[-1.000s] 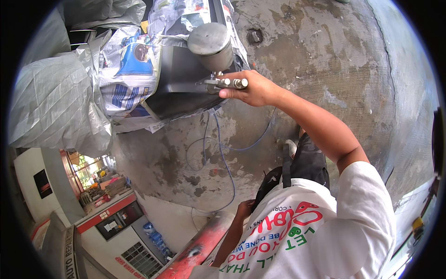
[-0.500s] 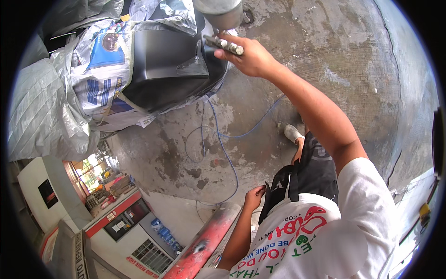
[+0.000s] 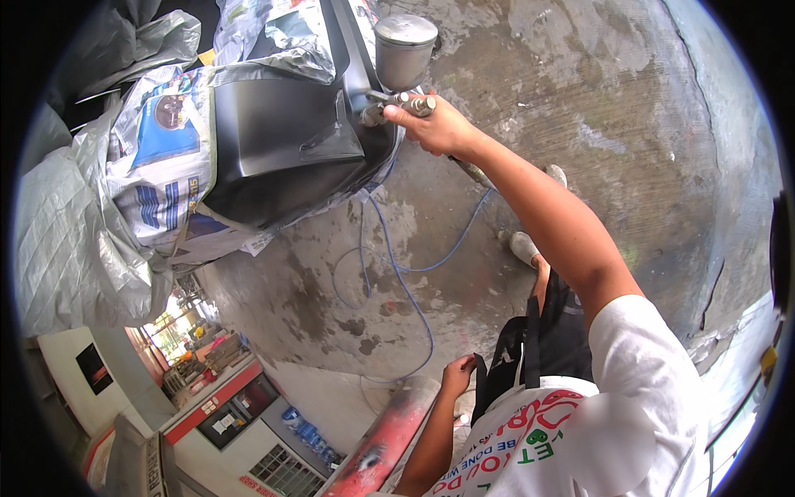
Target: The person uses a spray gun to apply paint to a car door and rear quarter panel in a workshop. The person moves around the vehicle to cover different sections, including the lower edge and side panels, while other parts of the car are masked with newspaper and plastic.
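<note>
My right hand is closed round a metal spray gun, with a grey paint cup standing on top of it. The gun is held close to a black car body panel, over its right-hand end. Printed paper sheets cover the surfaces round the panel. Down by my waist, my left hand has its fingers pinched at the edge of a black cloth, which hangs in front of my legs.
A blue air hose loops over the worn concrete floor. Grey plastic sheeting drapes at the left. Near my left arm stands a red, scuffed pillar. A white-and-red counter and blue bottles are at the lower left.
My right hand and the spray gun have moved slightly down and right, and the paint cup shows more fully. The left hand keeps its pinch on the cloth.
</note>
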